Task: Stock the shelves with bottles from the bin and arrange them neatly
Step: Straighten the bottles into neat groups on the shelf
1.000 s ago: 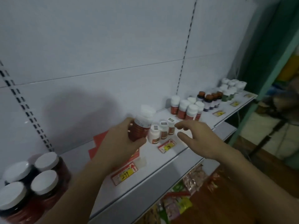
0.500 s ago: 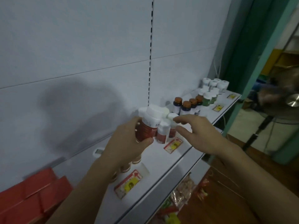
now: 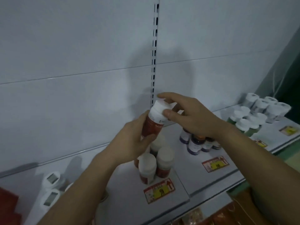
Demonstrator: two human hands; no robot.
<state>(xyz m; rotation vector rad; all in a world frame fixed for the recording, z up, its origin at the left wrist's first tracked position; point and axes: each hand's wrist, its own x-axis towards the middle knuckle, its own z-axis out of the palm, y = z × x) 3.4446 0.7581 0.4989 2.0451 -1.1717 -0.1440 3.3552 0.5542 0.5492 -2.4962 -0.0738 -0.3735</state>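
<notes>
The left hand [image 3: 129, 143] gripped the red-labelled bottle [image 3: 153, 123] by its body, tilted, just above the cluster of matching bottles [image 3: 155, 161] on the shelf [image 3: 123, 189]. The right hand [image 3: 193, 117] pinched its white cap between thumb and fingers [image 3: 168, 113], the forefinger stretched over the top. Placing was in hand; next it probably needed setting upright behind that cluster. Right of the cluster stood dark small bottles [image 3: 194, 143], which crowded the right hand's way out; farther right, white-capped ones [image 3: 253, 117], somewhat blurred.
</notes>
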